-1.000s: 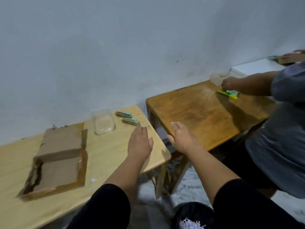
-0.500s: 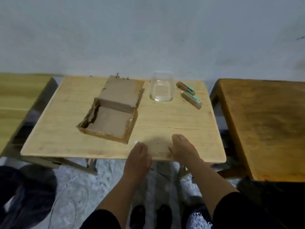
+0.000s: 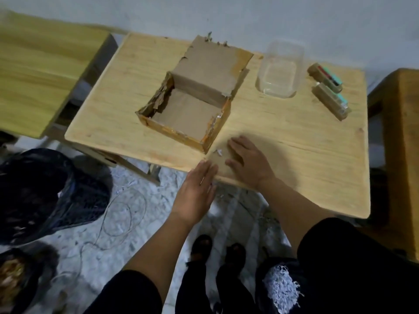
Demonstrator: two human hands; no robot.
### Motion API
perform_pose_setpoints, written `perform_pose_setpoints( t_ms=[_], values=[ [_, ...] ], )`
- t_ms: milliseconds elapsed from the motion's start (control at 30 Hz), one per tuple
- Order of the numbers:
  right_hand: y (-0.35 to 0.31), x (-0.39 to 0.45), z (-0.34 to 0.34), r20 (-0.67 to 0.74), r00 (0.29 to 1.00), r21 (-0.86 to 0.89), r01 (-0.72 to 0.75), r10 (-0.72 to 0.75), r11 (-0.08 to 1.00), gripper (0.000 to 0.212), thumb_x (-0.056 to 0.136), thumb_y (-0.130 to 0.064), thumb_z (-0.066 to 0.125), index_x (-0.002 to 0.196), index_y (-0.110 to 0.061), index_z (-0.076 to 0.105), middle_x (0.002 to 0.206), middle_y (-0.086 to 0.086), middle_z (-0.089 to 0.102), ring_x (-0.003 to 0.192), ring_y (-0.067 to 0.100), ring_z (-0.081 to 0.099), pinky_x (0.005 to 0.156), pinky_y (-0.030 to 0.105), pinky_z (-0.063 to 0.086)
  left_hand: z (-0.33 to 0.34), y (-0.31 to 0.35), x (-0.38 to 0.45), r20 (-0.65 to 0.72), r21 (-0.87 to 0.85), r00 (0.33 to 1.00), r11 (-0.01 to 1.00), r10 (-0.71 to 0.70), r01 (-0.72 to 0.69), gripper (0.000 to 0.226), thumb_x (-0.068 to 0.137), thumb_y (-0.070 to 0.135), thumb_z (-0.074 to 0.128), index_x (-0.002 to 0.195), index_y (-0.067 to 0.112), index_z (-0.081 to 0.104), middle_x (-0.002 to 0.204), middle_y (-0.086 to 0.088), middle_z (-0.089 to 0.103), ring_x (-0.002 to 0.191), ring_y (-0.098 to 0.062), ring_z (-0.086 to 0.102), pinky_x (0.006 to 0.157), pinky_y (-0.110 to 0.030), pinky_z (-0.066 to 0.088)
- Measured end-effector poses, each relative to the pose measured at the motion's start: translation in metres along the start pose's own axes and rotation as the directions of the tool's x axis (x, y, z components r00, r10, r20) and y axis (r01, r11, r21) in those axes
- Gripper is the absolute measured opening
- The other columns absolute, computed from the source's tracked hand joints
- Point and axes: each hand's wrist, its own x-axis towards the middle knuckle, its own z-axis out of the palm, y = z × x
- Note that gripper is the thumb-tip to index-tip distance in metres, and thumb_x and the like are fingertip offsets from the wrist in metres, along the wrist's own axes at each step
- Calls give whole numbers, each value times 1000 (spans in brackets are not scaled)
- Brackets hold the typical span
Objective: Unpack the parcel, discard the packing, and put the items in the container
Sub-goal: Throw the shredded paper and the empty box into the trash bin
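My right hand (image 3: 248, 160) lies flat and open on the desk (image 3: 294, 155), palm down, fingers spread toward a few white paper scraps (image 3: 218, 152) near the front edge. My left hand (image 3: 196, 189) is open too, holding nothing, cupped just off the desk's edge below those scraps. I judge the two are set this way so that one can sweep the crumbs off the wood and the other can catch them.

The parcel (image 3: 192, 94) sits open in the middle of the desk, its torn lid folded back toward the wall. What I can see of its inside is bare brown cardboard; nothing appears to be left in it, though the ragged left wall hides one corner.

The clear plastic container (image 3: 280, 70) stands just right of the parcel and looks empty. The two items (image 3: 328, 89), small boxed packs with teal ends, lie side by side on the desk to its right, near it but not inside, so that step is not yet done.

On the floor to the left a black bin bag (image 3: 40, 191) gapes open, within reach for the packing; its contents are too dark to tell.
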Motion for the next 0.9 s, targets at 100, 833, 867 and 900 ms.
perform_pose_setpoints(
  t_ms=[100, 833, 867, 900],
  values=[
    [-2, 5, 5, -25, 998, -38, 51, -52, 998, 52, 86, -30, 61, 132, -10, 49, 142, 9, 47, 138, 29, 29, 115, 34, 21, 3, -1, -2, 20, -11, 1000, 1000, -19, 19, 47, 91, 21, 50, 136, 12, 42, 141, -14, 44, 135, -25, 30, 108, -38, 33],
    [53, -67, -38, -384, 796, 431, -293, 468, 853, 12, 79, -14, 69, 87, -5, 72, 89, 15, 73, 81, 24, 64, 66, 12, 33, 27, 85, 51, 261, -41, 946, 982, 190, -185, 48, 90, 28, 39, 127, 0, 51, 132, -17, 55, 128, -35, 45, 103, -51, 35],
    [59, -76, -44, -390, 767, 457, -319, 509, 830, 13, 79, -15, 69, 88, -5, 72, 91, 13, 73, 80, 19, 62, 66, 11, 33, 33, 97, 58, 300, -23, 925, 971, 234, -239, 49, 89, 30, 39, 125, -1, 53, 130, -18, 56, 125, -37, 48, 100, -52, 40],
    [64, -86, -50, -390, 737, 481, -348, 552, 805, 14, 80, -16, 69, 89, -6, 72, 92, 12, 73, 78, 14, 59, 67, 10, 34, 38, 110, 64, 336, -17, 901, 958, 274, -285, 50, 89, 31, 39, 124, -2, 53, 129, -20, 57, 123, -38, 50, 97, -53, 43]
  ],
)
